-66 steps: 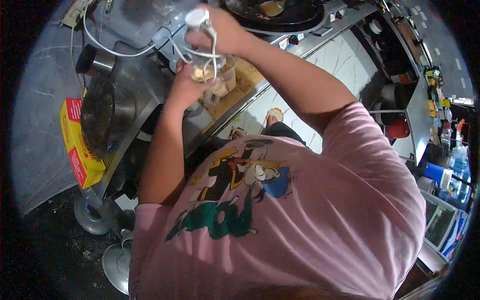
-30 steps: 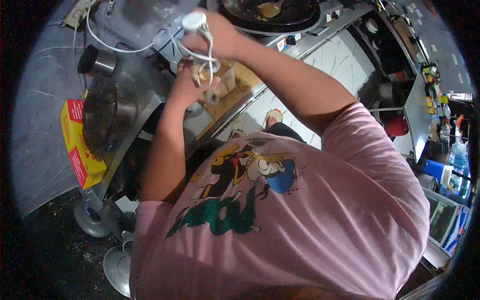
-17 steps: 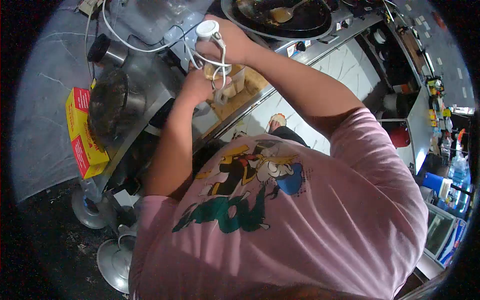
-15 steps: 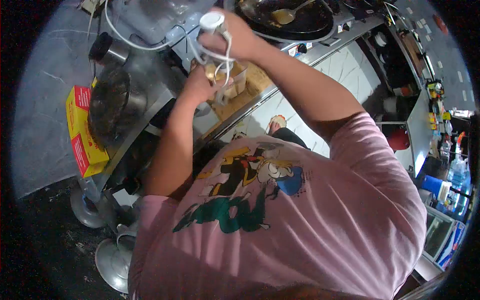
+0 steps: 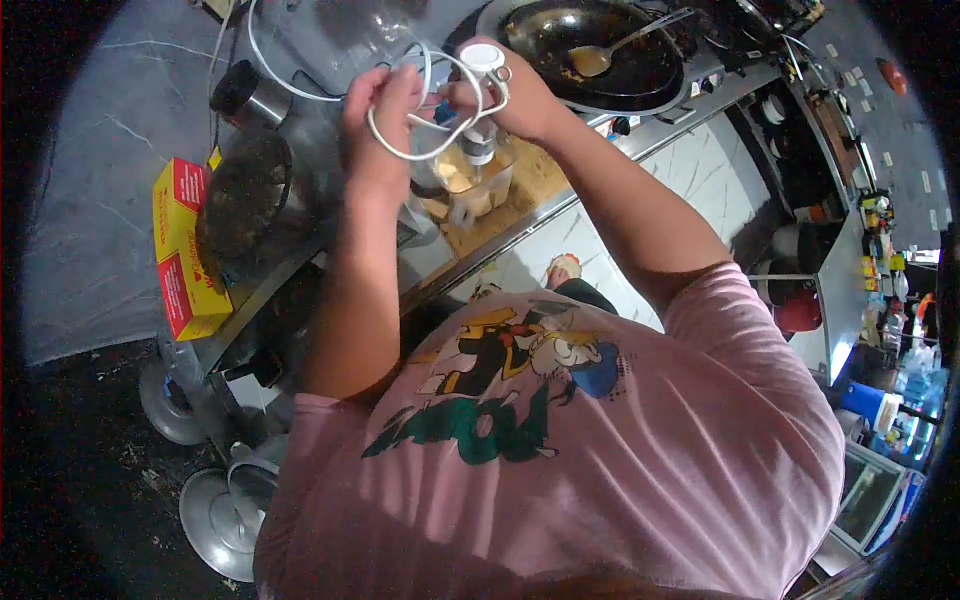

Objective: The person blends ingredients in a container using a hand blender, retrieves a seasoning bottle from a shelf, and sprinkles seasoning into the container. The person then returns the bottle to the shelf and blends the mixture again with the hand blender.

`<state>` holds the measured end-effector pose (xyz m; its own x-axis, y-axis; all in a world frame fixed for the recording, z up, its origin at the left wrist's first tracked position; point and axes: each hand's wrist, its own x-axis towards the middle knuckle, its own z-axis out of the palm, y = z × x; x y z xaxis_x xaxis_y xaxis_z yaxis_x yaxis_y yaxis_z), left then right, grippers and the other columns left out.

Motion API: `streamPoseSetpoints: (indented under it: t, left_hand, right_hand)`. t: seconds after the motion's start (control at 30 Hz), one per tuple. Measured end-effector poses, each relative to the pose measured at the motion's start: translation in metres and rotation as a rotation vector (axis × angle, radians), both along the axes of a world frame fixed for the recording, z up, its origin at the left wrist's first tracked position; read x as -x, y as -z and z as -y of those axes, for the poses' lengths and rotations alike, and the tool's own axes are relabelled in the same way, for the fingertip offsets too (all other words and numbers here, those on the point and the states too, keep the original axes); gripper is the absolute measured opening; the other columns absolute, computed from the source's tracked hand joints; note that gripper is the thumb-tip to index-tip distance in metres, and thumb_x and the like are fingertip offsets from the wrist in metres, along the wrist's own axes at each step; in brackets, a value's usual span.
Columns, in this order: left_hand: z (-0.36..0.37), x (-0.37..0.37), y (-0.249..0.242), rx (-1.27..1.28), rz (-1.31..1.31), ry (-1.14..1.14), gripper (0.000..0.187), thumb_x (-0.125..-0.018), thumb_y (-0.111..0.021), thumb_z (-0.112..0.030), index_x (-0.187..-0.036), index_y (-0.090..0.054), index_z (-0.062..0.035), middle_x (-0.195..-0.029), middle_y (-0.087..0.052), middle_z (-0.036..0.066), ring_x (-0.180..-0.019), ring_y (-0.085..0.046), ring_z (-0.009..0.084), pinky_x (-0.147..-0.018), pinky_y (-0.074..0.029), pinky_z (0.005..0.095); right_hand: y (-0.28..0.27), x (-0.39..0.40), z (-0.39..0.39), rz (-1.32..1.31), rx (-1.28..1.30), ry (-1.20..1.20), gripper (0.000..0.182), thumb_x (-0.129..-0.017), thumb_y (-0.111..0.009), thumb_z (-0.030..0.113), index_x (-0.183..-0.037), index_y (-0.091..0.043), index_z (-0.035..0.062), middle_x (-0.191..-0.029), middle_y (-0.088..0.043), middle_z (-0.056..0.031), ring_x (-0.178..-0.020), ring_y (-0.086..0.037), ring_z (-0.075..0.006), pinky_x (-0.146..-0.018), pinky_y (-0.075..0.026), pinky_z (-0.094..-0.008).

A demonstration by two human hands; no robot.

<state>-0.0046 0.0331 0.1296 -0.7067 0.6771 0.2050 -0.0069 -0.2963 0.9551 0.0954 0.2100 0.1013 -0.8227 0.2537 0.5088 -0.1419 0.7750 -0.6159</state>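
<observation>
Cord [image 5: 420, 150], white, round and rubbery, hangs in a loose loop at upper centre of the frame, between both raised hands. Left hand [image 5: 385, 120] has its fingers closed around one side of the loop. Right hand [image 5: 515, 95] is clamped on the white plastic top of a blender [image 5: 482, 75], fingers wrapped over the handle; a length of cord also passes through this grip. Below the hands sits a clear plastic jar [image 5: 475, 180], squarish, holding pale chunks, resting on a brown wooden board [image 5: 520, 190].

Surroundings: a steel counter [image 5: 300, 220], dull and scuffed; a round dark pan [image 5: 600, 50] at top centre with a metal spoon [image 5: 615, 50] lying in it; a dark mesh-like lid [image 5: 245, 200] at left; a red and yellow cardboard box [image 5: 185, 250] at the left edge.

Against the frame half a second earlier: the left hand has risen from the jar's side to the level of the right hand, and the cord, then wound close against the blender body, is now drawn out into an open loop. The right hand keeps its grip on the blender top. The view has shifted downward, so the pan shows more fully.
</observation>
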Motion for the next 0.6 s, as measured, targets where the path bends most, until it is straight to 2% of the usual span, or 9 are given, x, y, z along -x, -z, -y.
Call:
streamPoseSetpoints:
  t: [0.03, 0.1, 0.27, 0.4, 0.47, 0.5, 0.53, 0.57, 0.6]
  left_hand:
    - [-0.001, 0.005, -0.010, 0.043, 0.036, 0.020, 0.038, -0.097, -0.071, -0.027, -0.118, -0.053, -0.0009, -0.103, -0.065, 0.011, -0.088, -0.067, 0.0208, -0.077, -0.055, 0.0347]
    - [-0.012, 0.013, -0.015, 0.101, 0.012, -0.008, 0.028, -0.095, -0.069, -0.020, -0.111, -0.056, -0.0020, -0.082, -0.064, 0.006, -0.064, -0.064, 0.0180, -0.057, -0.051, 0.0304]
    - [-0.041, 0.035, -0.007, 0.161, -0.052, -0.143, 0.024, -0.091, -0.064, -0.017, -0.111, -0.058, -0.0045, -0.079, -0.062, 0.006, -0.063, -0.063, 0.0188, -0.054, -0.047, 0.0284]
    - [-0.054, 0.067, 0.016, 0.432, -0.652, -0.187, 0.024, -0.093, -0.064, -0.025, -0.105, -0.068, -0.0038, -0.085, -0.067, 0.009, -0.075, -0.065, 0.0201, -0.066, -0.052, 0.0356]
    - [-0.062, 0.077, 0.030, 0.495, -0.984, -0.124, 0.032, -0.093, -0.069, -0.033, -0.108, -0.072, -0.0046, -0.089, -0.069, 0.011, -0.084, -0.067, 0.0252, -0.078, -0.053, 0.0391]
    - [-0.062, 0.093, 0.046, 0.590, -0.793, 0.037, 0.037, -0.090, -0.072, -0.035, -0.114, -0.071, -0.0063, -0.095, -0.070, 0.012, -0.092, -0.067, 0.0286, -0.083, -0.052, 0.0402]
    - [-0.069, 0.108, 0.057, 0.659, -0.612, 0.228, 0.044, -0.086, -0.075, -0.036, -0.120, -0.071, -0.0081, -0.102, -0.070, 0.014, -0.100, -0.067, 0.0319, -0.088, -0.051, 0.0413]
    - [-0.054, 0.100, 0.046, 0.398, -1.125, 0.196, 0.046, -0.092, -0.072, -0.040, -0.117, -0.069, -0.0017, -0.108, -0.071, 0.022, -0.097, -0.068, 0.0333, -0.089, -0.053, 0.0471]
    - [-0.053, 0.097, 0.032, 0.574, -0.668, 0.435, 0.047, -0.091, -0.075, -0.034, -0.124, -0.067, -0.0025, -0.111, -0.069, 0.019, -0.100, -0.067, 0.0335, -0.090, -0.053, 0.0465]
  right_hand:
    - [-0.006, -0.008, 0.010, -0.015, 0.274, -0.060, 0.041, -0.085, -0.081, 0.024, -0.114, -0.061, 0.0030, -0.097, -0.066, -0.0057, -0.093, -0.064, -0.0155, -0.083, -0.053, -0.0320]
    - [-0.011, -0.013, 0.020, -0.030, 0.265, -0.096, 0.043, -0.086, -0.081, 0.025, -0.116, -0.060, 0.0029, -0.099, -0.067, -0.0055, -0.093, -0.065, -0.0145, -0.083, -0.053, -0.0314]
    - [-0.008, -0.022, 0.036, -0.089, 0.406, -0.174, 0.074, -0.084, -0.083, 0.028, -0.142, -0.045, 0.0040, -0.115, -0.065, -0.0070, -0.109, -0.063, -0.0170, -0.095, -0.051, -0.0335]
    - [0.001, -0.020, 0.038, -0.225, 0.335, -0.065, 0.089, -0.081, -0.087, 0.030, -0.151, -0.038, 0.0050, -0.123, -0.063, -0.0078, -0.113, -0.061, -0.0193, -0.100, -0.049, -0.0365]
    - [-0.007, -0.015, 0.034, -0.284, 0.105, -0.125, 0.075, -0.080, -0.087, 0.027, -0.142, -0.051, 0.0051, -0.127, -0.063, -0.0101, -0.117, -0.060, -0.0205, -0.103, -0.048, -0.0384]
    - [-0.004, -0.016, 0.040, -0.217, 0.411, -0.229, 0.066, -0.079, -0.087, 0.026, -0.134, -0.057, 0.0063, -0.129, -0.063, -0.0110, -0.118, -0.060, -0.0207, -0.102, -0.048, -0.0381]
    - [-0.004, -0.018, 0.045, -0.141, 0.316, -0.102, 0.064, -0.078, -0.088, 0.026, -0.132, -0.057, 0.0075, -0.128, -0.064, -0.0110, -0.118, -0.061, -0.0206, -0.101, -0.049, -0.0373]
    - [0.007, -0.012, 0.047, -0.204, 0.479, -0.124, 0.057, -0.078, -0.088, 0.028, -0.124, -0.061, 0.0081, -0.120, -0.068, -0.0099, -0.111, -0.064, -0.0203, -0.097, -0.051, -0.0374]
    - [-0.003, -0.021, 0.056, -0.083, 0.502, 0.079, 0.050, -0.077, -0.090, 0.028, -0.116, -0.065, 0.0081, -0.109, -0.071, -0.0089, -0.101, -0.067, -0.0207, -0.093, -0.054, -0.0381]
